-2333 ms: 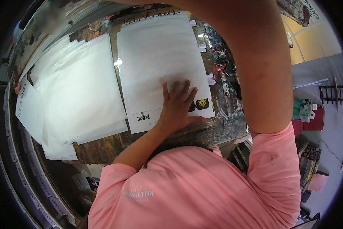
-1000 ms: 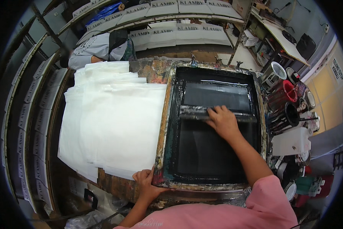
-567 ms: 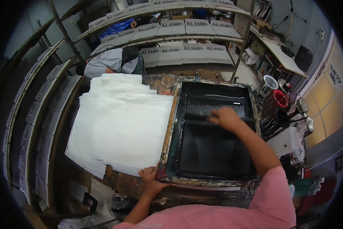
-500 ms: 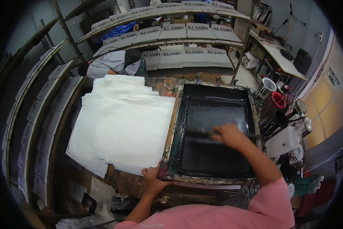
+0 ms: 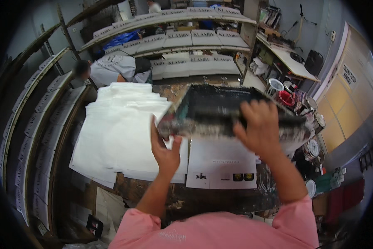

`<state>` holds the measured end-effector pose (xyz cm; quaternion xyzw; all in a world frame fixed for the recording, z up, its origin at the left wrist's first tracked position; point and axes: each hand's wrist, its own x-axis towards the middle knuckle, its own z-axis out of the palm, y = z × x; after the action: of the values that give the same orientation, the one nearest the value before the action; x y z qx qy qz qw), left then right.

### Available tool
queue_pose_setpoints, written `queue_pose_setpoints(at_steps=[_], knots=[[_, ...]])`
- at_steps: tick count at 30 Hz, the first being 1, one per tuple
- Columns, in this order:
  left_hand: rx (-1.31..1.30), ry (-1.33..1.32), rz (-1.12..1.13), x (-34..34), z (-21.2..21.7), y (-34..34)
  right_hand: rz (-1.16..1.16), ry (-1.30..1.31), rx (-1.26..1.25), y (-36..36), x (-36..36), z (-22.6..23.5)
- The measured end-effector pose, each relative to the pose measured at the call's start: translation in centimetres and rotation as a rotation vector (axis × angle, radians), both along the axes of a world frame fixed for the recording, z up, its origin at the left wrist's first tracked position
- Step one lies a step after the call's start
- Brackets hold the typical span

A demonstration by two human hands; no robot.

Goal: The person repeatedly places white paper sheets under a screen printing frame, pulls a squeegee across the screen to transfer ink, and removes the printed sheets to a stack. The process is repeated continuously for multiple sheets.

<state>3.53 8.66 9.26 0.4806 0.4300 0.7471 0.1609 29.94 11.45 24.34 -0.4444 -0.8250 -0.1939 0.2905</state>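
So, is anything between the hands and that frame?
Nothing visible by the left hand, at the near left corner of the frame. A blurred dark bar seems held between the right hand and the frame.

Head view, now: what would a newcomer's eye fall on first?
Probably the dark framed screen, tilted near edge up right of centre, the left hand at its near left corner and the blurred right hand over its near side. Next, the loosely stacked white sheets to its left. Then the printed sheet below the raised edge, with black and yellow marks.
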Motion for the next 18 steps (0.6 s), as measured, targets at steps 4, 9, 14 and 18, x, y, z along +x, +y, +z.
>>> queue_pose_setpoints(at_steps=[4, 9, 14, 18], knots=[[0.118, -0.035, -0.069, -1.9, -3.4, 9.7, 0.087, 0.096, 0.088, 4.9, 0.0, 3.5], [-0.409, 0.503, -0.155, -2.0, -12.7, 23.8, 0.067, 0.117, 0.167, 8.4, -0.4, 6.4], [-0.199, 0.920, -0.036, -0.9, -18.0, 33.0, 0.021, 0.156, -0.021, 9.9, 0.1, 7.7], [-0.241, 0.898, 0.003, -0.2, -17.8, 33.3, 0.013, 0.127, 0.018, 10.3, 0.2, 7.7]])
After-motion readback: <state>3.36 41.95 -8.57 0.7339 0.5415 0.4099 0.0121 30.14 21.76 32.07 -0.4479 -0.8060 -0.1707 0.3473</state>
